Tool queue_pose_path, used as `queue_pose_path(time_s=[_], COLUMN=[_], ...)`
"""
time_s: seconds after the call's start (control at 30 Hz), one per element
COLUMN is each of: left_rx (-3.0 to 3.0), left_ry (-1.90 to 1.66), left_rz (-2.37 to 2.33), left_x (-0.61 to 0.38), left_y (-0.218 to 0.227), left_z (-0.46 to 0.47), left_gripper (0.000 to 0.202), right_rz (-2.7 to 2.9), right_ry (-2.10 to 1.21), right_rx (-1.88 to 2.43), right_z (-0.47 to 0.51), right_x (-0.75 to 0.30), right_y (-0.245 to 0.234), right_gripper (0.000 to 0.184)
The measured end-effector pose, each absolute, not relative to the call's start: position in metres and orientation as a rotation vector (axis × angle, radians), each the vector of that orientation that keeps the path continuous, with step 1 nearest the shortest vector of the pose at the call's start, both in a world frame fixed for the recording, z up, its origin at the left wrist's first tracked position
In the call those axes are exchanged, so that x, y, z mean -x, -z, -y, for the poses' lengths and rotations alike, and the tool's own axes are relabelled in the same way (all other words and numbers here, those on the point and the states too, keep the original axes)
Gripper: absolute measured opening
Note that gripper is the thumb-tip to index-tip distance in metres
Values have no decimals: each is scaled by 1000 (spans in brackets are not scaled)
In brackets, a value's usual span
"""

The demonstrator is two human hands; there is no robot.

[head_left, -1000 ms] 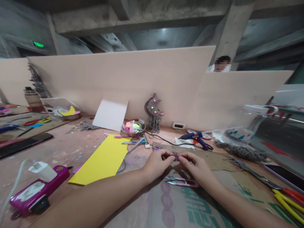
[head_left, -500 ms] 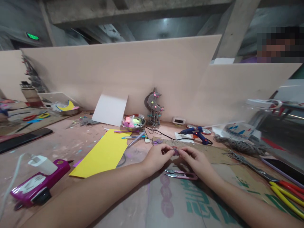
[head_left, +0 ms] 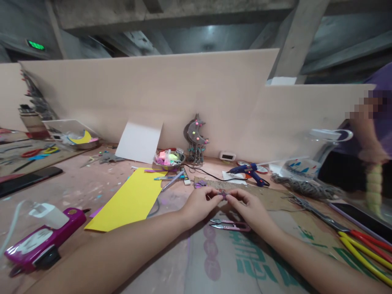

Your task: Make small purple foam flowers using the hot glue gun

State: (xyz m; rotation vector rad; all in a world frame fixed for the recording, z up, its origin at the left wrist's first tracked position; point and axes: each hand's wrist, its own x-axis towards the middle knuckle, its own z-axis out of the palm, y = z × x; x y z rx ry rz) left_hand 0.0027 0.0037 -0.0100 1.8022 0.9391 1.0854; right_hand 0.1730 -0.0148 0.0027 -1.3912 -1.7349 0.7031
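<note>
Purplish piece (head_left: 223, 195) indistinct between hands (head_left: 198, 206)

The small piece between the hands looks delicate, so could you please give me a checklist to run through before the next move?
1. Left hand pinching the small piece: ok.
2. Right hand pinching it too: ok.
3. Whole piece visible: not ok, fingers partly cover it.
4. Space around the hands free of blades: not ok, snips lie just in front of the wearer's side.
5. Glue gun out of both hands: ok.
6. Glue gun hot: cannot tell.
</note>
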Motion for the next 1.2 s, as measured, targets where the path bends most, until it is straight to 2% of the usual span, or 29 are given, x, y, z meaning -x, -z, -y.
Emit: queue_pose_path(time_s=[0.8,1.2], left_rx=[-1763,-1793], left_ry=[-1067,-1052], left_rz=[-962,-964], left_x=[-4,-3], left_y=[7,3], left_z=[-3,-1], left_gripper=[23,18], right_rz=[1789,1793], right_ry=[-663,-743], right_rx=[1378,1338], right_z=[15,16], right_x=[-172,-170], right_y=[-2,-4], right_gripper=[28,28])
